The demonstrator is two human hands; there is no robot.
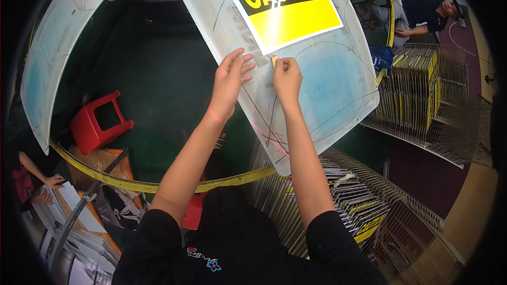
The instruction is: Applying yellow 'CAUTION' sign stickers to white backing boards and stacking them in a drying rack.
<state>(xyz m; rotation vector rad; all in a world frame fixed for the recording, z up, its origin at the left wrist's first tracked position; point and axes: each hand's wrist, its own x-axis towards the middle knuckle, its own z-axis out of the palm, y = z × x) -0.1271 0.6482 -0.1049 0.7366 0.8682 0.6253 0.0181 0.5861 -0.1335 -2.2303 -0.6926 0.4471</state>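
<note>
A flat sign [296,19], black across the top and yellow below with a white border, lies tilted on a pale grey-and-blue board [332,82]. My right hand [288,79] is closed in a pinch at the sign's lower edge. Between its fingertips shows a small tan piece [274,61], too small to name. Over the board's left edge my left hand [228,80] is open, its fingers spread and holding nothing. Whether the left fingers touch the board I cannot tell.
Another pale board [63,47] curves along the left. A yellow rail [137,184] runs below the boards, near a red stool [100,122]. Wire racks [364,190] hold several signs at the right. A person [428,13] is at upper right; another person's hand [54,181] shows at left.
</note>
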